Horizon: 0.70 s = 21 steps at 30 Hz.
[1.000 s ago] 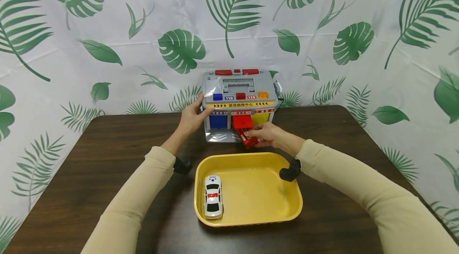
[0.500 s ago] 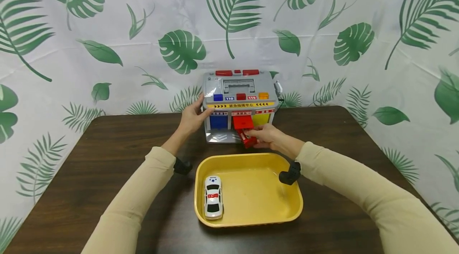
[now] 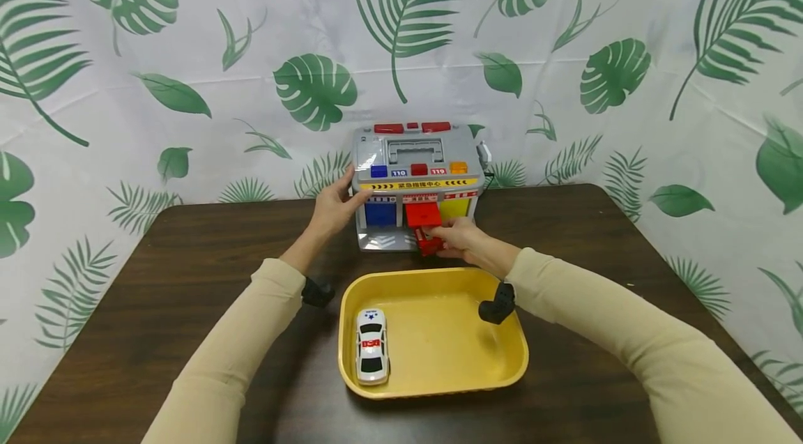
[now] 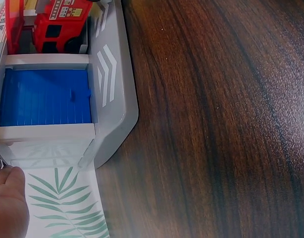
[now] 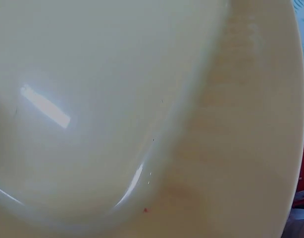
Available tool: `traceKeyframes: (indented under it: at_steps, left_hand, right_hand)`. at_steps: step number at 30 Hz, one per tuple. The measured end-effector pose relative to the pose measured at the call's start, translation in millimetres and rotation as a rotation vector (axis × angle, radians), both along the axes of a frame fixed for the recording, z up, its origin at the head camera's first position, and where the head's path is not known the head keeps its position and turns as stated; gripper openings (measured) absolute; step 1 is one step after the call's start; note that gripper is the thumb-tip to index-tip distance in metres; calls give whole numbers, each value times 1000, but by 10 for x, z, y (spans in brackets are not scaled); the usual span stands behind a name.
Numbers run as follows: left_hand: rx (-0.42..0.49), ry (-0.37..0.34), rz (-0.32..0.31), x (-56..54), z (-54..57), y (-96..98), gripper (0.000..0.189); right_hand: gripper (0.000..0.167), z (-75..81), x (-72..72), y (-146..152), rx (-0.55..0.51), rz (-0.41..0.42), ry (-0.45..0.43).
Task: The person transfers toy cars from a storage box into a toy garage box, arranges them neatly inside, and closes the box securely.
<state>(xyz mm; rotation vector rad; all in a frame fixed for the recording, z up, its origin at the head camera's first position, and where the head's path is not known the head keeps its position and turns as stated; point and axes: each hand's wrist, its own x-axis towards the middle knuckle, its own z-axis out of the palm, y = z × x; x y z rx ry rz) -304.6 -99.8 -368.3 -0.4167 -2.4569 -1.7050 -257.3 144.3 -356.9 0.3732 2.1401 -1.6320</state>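
Observation:
A grey toy rescue station point(image 3: 389, 242) stands at the back of the table, with a blue, a red and a yellow door. My left hand point(image 3: 332, 210) holds its left front corner, thumb on the front and fingers along the side. My right hand point(image 3: 467, 238) pinches a red toy fire truck point(image 3: 428, 243) at the middle bay, under the raised red door point(image 3: 423, 214). In the left wrist view the fire truck point(image 4: 60, 25) stands partly on the grey ramp beside the lowered blue door point(image 4: 45, 96). My right fingertips are partly hidden behind the truck.
A yellow tray point(image 3: 433, 390) lies in front of the station, under my right wrist. A white toy police car point(image 3: 372, 346) sits at its left side. The dark wooden table point(image 3: 207, 270) reaches back to a leaf-patterned cloth point(image 3: 251, 102).
My right hand and the fire truck have moved slightly left, and the truck now points straighter into the bay. My left hand stays on the station.

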Motion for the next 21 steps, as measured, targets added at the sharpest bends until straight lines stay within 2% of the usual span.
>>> traceKeyframes:
  at_steps: [4, 11, 18, 21]
  left_hand:
    - [14, 6, -15, 5, 10, -8, 73]
    - [0, -14, -25, 284, 328, 46, 67]
    - [3, -6, -33, 257, 307, 28, 68]
    - [13, 5, -33, 154, 192, 11, 69]
  right_hand:
    - [51, 5, -12, -36, 8, -15, 6]
    - [52, -3, -43, -67, 31, -42, 10]
    - [54, -14, -60, -68, 144, -17, 10]
    - [56, -21, -62, -56, 159, -1, -2]
